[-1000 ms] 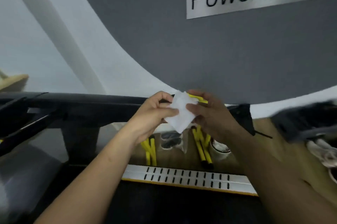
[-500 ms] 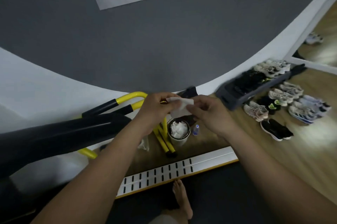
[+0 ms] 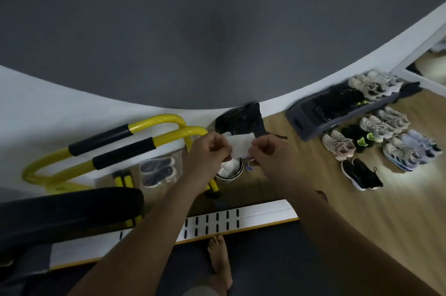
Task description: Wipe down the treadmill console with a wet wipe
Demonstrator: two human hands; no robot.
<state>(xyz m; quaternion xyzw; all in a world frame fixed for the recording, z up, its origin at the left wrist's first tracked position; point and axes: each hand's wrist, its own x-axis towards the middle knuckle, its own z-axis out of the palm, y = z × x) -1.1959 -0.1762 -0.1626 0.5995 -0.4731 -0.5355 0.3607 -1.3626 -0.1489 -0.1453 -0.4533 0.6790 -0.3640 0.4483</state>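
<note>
Two hands — left hand (image 3: 207, 151); right hand (image 3: 268, 153) — pinch one wipe (image 3: 240, 145).

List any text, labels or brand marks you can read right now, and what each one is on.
None can be read in the head view.
Grey wall: bare, no sign in frame.
Wet wipe, held between left hand and right hand: plain white.
Shoes on the floor: any logos are too blurred to read.

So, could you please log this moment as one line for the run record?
phase: preparing wipe | left hand + right hand: both pinch wet wipe, stretched between them | wipe: above small bin on floor | console contact: none
</note>
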